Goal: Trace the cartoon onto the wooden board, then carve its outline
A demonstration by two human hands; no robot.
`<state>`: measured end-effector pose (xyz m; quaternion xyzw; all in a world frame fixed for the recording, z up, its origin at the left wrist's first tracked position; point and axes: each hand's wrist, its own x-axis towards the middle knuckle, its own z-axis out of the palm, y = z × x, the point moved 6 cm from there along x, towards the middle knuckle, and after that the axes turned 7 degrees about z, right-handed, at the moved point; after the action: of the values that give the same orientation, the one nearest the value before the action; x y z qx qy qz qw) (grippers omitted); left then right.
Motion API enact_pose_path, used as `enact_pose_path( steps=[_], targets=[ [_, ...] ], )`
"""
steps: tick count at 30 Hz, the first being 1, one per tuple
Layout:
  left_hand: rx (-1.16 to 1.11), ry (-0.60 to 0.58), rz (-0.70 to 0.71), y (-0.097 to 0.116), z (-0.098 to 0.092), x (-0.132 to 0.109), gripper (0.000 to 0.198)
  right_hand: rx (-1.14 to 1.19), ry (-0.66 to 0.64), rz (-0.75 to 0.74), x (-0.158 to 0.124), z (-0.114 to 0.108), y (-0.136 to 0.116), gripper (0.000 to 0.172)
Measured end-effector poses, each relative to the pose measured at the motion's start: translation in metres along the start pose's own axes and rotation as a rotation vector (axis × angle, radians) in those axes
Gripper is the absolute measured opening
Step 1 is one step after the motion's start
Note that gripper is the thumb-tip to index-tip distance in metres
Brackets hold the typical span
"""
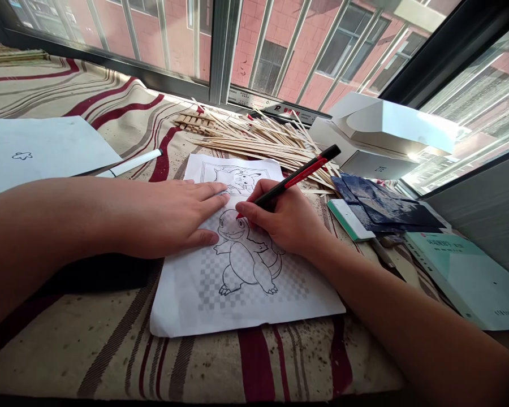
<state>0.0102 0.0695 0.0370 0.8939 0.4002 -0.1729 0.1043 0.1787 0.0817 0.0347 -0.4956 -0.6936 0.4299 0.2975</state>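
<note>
A white sheet of paper (182, 299) lies on the striped cloth, printed with a line drawing of a small dinosaur-like cartoon figure (244, 263) over a grey checkered patch. Above that figure is a second, framed cartoon drawing (241, 178). Flat on the sheet's left side rests my left hand (190, 215), its fingers stretched out and thumb apart. My right hand (280, 217) grips a black and red pen (299, 175), tilted up to the right. The pen's red tip end is at the figure's head; whether it touches the paper I cannot tell.
Behind the sheet lies a pile of thin wooden sticks (258, 135). A white box (382, 127) stands at the back right, with a dark blue packet (377, 203) and a pale green book (470, 271) nearer. At left are another paper (46, 144) and a white marker (136, 163).
</note>
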Motion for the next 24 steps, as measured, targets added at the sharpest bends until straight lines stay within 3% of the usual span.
enact_pose_path(
  steps=[8, 24],
  targets=[
    [0.038, -0.034, 0.001, 0.0004, 0.0012, -0.0027, 0.083, 0.051, -0.046, 0.027, -0.0001, 0.0025, -0.0018, 0.037],
    [0.007, -0.002, 0.013, 0.0018, -0.0007, -0.0006, 0.083, -0.015, 0.0, 0.014, -0.0002, -0.0005, 0.0032, 0.037]
  ],
)
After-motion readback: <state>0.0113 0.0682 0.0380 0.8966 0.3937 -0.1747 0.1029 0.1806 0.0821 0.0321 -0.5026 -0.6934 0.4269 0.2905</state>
